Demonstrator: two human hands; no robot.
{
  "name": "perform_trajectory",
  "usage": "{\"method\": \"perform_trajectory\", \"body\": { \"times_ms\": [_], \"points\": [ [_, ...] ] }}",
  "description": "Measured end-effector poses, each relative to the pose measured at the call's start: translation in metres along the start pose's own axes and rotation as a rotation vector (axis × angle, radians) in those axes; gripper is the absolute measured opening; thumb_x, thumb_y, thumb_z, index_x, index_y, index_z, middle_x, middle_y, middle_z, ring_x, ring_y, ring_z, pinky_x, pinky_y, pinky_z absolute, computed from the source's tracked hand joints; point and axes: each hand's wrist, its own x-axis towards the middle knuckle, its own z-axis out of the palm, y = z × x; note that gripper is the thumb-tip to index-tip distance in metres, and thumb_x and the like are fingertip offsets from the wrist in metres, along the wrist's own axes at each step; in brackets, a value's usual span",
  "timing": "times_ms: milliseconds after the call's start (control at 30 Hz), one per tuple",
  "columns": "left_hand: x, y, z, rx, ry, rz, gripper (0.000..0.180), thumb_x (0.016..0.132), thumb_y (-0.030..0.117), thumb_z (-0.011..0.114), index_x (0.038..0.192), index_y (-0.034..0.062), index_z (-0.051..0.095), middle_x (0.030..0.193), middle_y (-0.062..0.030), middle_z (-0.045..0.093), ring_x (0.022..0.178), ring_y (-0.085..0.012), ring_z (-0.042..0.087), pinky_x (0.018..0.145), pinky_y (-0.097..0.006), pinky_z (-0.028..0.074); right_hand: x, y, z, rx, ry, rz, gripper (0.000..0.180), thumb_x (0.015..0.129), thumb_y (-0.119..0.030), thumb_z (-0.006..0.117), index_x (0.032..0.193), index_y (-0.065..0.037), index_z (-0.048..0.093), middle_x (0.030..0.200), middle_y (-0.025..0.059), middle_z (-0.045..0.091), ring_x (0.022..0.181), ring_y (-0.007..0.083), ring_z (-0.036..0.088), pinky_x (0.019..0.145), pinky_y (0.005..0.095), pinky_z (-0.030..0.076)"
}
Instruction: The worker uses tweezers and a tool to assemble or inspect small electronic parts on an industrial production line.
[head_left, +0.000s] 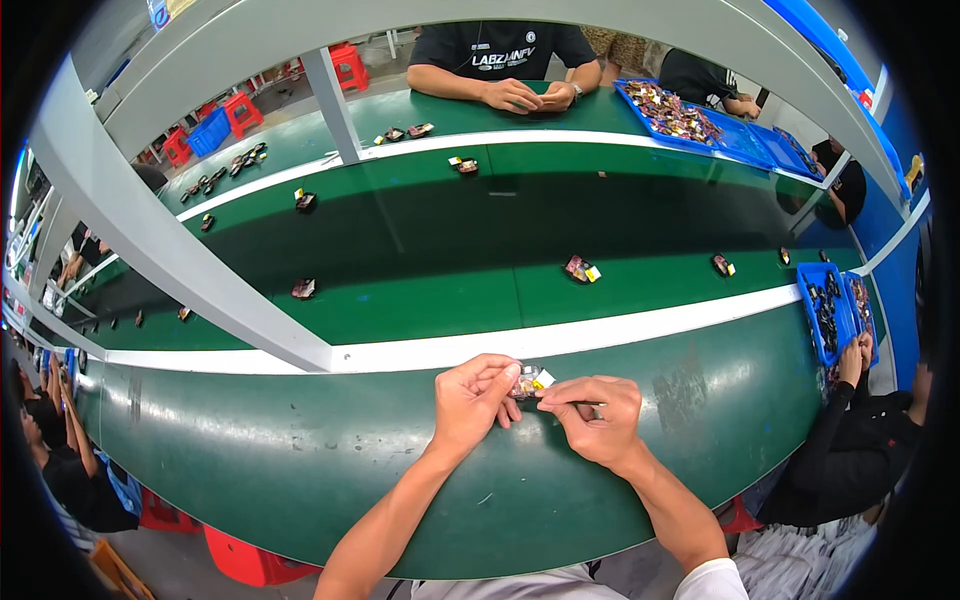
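Note:
A small dark packaged item (529,382), with a colourful face and a white and yellow tag at its right side, is held just above the green worktop. My left hand (473,402) grips it from the left, thumb on its near face and fingers behind. At its right edge, the thumb and forefinger of my right hand (598,416) pinch together. Whether they hold the package's edge or a part of the tag is too small to make out.
Beyond a white rail (560,325) runs a green conveyor belt (420,300) carrying several similar packages, one of them (581,269) ahead of me. A grey post (190,240) stands left. Co-workers sit opposite and at both sides. Blue trays (828,310) with parts lie right.

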Motion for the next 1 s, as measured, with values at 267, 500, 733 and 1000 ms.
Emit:
{"method": "perform_trajectory", "body": {
  "times_ms": [267,500,733,1000],
  "points": [
    [0.001,0.001,0.000,0.043,-0.071,0.057,0.020,0.096,0.002,0.064,0.113,-0.0087,0.064,0.082,-0.0121,0.070,0.060,-0.0156,0.068,0.048,-0.024,0.051,-0.001,0.001,-0.001,-0.048,0.010,-0.021,0.014,0.072,0.005,0.079,0.075,-0.007,0.072,0.079,0.0047,0.077,0.044,0.0072,0.052,0.043,0.0226,0.037],
    [-0.001,0.000,0.001,0.084,-0.001,0.039,0.018,0.094,-0.001,0.066,0.111,-0.0082,0.063,0.079,-0.0113,0.070,0.058,-0.0139,0.066,0.048,-0.024,0.051,-0.005,0.001,0.004,-0.083,0.002,-0.060,0.014,0.074,0.003,0.078,0.079,-0.010,0.073,0.078,0.0011,0.076,0.053,0.0118,0.064,0.046,0.0254,0.037],
    [0.006,-0.005,0.009,0.183,0.086,0.059,0.015,0.093,-0.001,0.066,0.106,-0.0085,0.064,0.075,-0.0113,0.068,0.054,-0.0139,0.065,0.047,-0.025,0.052,-0.005,0.007,0.002,-0.165,-0.025,-0.147,0.016,0.073,0.002,0.080,0.083,-0.010,0.075,0.082,0.0015,0.077,0.051,0.0109,0.062,0.046,0.0250,0.037],
    [0.089,0.029,-0.037,0.446,0.423,0.185,0.015,0.095,0.007,0.063,0.098,-0.0074,0.066,0.079,-0.0152,0.068,0.054,-0.0203,0.067,0.047,-0.031,0.054,0.002,0.014,-0.009,-0.061,0.202,0.028,0.015,0.074,0.000,0.083,0.085,-0.005,0.074,0.089,0.0046,0.077,0.042,0.0077,0.044,0.042,0.0243,0.035]
  ]
}}
